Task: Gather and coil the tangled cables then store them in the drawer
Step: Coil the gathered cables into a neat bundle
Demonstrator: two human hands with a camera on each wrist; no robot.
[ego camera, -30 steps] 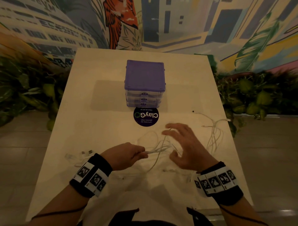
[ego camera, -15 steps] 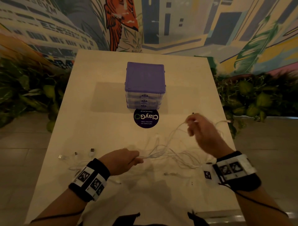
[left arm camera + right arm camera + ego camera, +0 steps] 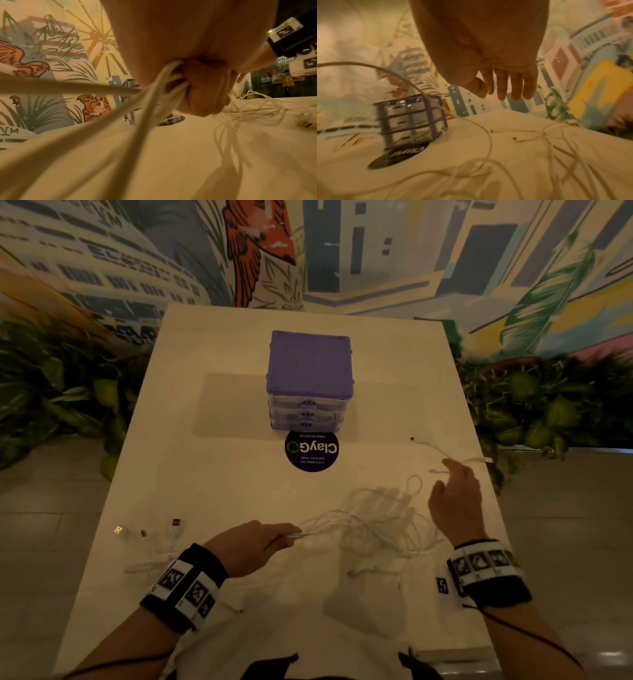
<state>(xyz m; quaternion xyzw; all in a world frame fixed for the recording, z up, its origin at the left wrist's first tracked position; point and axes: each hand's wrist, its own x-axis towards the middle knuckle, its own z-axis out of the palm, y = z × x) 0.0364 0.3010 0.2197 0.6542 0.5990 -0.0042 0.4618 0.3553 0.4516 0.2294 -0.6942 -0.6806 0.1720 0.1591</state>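
Head view: left hand (image 3: 250, 546) clamps cables (image 3: 370, 522) as an anchor, right hand (image 3: 454, 501) loose-fingered, holding nothing, reaching far-right strands.

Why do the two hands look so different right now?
The left hand is curled tight around a bunch of white cables; the right hand has its fingers straight and loose, gripping nothing that shows. The left hand sits near the middle of the table, while the right hand is farther out toward the right edge. Both wear black wristbands with square markers.
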